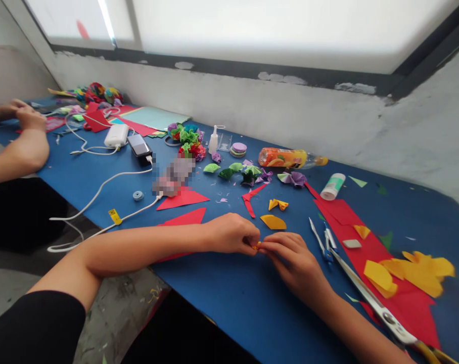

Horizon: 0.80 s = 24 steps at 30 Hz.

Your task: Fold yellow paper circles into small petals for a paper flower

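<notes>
My left hand and my right hand meet low over the blue table, fingertips pinched together on a tiny folded piece of orange-yellow paper. Most of that piece is hidden by my fingers. A yellow half-round paper lies just beyond my hands, and a small folded yellow piece a little farther back. Long scissors and a blue compass lie right of my right hand.
Red paper sheets with yellow cut-outs cover the right side. An orange drink bottle, glue stick, glue bottle, paper flowers, phone and charger cables sit farther back. Another person's arms rest at the left.
</notes>
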{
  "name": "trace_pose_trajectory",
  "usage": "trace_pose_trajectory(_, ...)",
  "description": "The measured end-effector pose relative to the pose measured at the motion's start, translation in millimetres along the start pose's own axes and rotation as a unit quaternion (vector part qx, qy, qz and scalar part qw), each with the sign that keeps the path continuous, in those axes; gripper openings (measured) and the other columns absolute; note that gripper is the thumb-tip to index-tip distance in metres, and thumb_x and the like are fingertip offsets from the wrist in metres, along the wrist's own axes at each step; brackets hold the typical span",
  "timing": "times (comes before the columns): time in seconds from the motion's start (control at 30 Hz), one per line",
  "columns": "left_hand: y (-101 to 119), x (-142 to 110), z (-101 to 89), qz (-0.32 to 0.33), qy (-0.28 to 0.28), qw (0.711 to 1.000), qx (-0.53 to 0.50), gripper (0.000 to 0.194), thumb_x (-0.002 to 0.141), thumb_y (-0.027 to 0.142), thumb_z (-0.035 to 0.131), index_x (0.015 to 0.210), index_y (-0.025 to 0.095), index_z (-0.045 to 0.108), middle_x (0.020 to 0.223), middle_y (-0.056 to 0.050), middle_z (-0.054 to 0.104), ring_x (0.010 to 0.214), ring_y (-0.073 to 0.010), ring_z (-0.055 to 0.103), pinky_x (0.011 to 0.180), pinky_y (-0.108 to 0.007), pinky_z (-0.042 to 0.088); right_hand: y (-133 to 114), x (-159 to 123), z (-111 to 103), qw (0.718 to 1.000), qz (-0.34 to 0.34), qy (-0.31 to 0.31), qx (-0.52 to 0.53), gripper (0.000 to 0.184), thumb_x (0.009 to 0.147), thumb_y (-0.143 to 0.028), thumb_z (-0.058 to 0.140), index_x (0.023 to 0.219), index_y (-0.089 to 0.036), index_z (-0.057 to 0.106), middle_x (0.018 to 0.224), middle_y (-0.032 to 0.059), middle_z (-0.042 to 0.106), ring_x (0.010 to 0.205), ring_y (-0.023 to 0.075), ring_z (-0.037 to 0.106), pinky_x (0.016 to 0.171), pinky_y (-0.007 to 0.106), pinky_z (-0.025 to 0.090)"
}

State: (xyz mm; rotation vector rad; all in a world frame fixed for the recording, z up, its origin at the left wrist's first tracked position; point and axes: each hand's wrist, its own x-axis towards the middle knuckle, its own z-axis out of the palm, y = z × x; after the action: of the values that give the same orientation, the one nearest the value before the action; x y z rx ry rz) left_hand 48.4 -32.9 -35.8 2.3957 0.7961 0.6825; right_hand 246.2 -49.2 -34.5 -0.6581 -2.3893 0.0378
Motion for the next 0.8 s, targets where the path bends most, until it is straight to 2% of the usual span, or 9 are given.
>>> trace_pose_trajectory(0.1,2,-1,0.2,0.008,-0.015,1.0,0.021,0.008,0.073,0.018,0.063,0.066,0.014,0.061,0.065,0.002,0.061,0.06,-0.0061,0.052,0.057,-0.015,0.035,-1,0,0,1.0,-0.003,-0.01,0.008,0.013,0.086,-0.013,0.05,0.087,-0.022,0.059,0.08,0.0035,0.068,0.074,0.017,0.062,0.069,0.033,0.046)
trace_pose_trajectory(0.23,3,-2,4.3,-0.004,-0.023,0.998,0.058,0.017,0.074,0.026,0.063,0.062,0.015,0.058,0.063,0.003,0.06,0.058,-0.0068,0.051,0.053,-0.017,0.031,-4,2,2,1.0,-0.008,-0.008,0.026,0.016,0.083,-0.01,0.05,0.085,-0.022,0.059,0.079,0.003,0.069,0.071,0.0164,0.062,0.068,0.033,0.045)
trace_pose_trajectory(0.57,9,-3,14.0,-0.036,-0.013,0.995,0.096,0.027,0.075,0.034,0.062,0.059,0.016,0.05,0.061,0.005,0.056,0.056,-0.0066,0.047,0.052,-0.02,0.028,-17,1,4,0.999,0.008,0.001,0.037,0.016,0.085,-0.008,0.049,0.079,-0.021,0.058,0.079,0.0015,0.068,0.071,0.0145,0.061,0.07,0.032,0.043)
trace_pose_trajectory(0.7,9,-1,11.2,-0.045,0.015,0.994,0.1,0.026,0.076,0.037,0.062,0.064,0.016,0.053,0.064,0.004,0.059,0.058,-0.0071,0.05,0.055,-0.019,0.031,-13,0,4,0.999,0.031,0.035,0.012,0.012,0.087,-0.015,0.05,0.081,-0.021,0.058,0.078,0.0026,0.066,0.074,0.016,0.06,0.07,0.031,0.044)
trace_pose_trajectory(0.8,6,0,6.4,-0.06,0.052,0.994,0.069,0.028,0.074,0.044,0.065,0.076,0.017,0.059,0.074,0.003,0.064,0.062,-0.0075,0.054,0.059,-0.017,0.037,-3,0,2,0.996,0.054,0.062,-0.018,0.009,0.088,-0.02,0.051,0.084,-0.02,0.059,0.077,0.0036,0.065,0.075,0.0173,0.06,0.069,0.032,0.045)
